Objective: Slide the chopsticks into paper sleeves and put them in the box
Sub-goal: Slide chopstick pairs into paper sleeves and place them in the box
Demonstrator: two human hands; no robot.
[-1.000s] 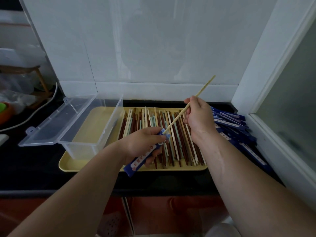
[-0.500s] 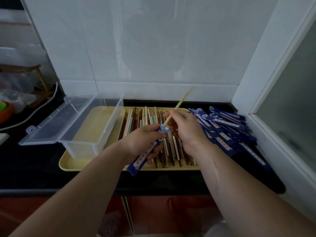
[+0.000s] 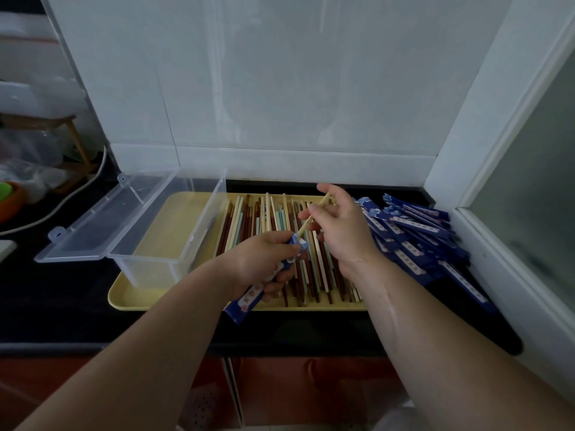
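Since a second ago our right hand [image 3: 342, 234] has come down and in toward the left hand [image 3: 264, 259], and the pale chopstick [image 3: 312, 218] has gone deeper — far less of it sticks out now. Step in hand: sliding it into the blue paper sleeve [image 3: 255, 290]. Left fingers curl round the sleeve's upper half, thumb and forefinger pinching at its mouth. Right thumb and fingertips pinch the stick near its top end, with one finger lifted off. One stick or a pair, we cannot tell. Sleeve and stick hang just above the loose chopsticks [image 3: 267, 225] on the yellow tray [image 3: 130, 295]. Next, we judge, push the last stretch home along the sleeve's line without buckling the paper. Then carry it left to the open clear box [image 3: 149, 272] on the tray's left part — lid [image 3: 93, 225] folded back. Spare sleeves [image 3: 413, 241] lie piled to the right.
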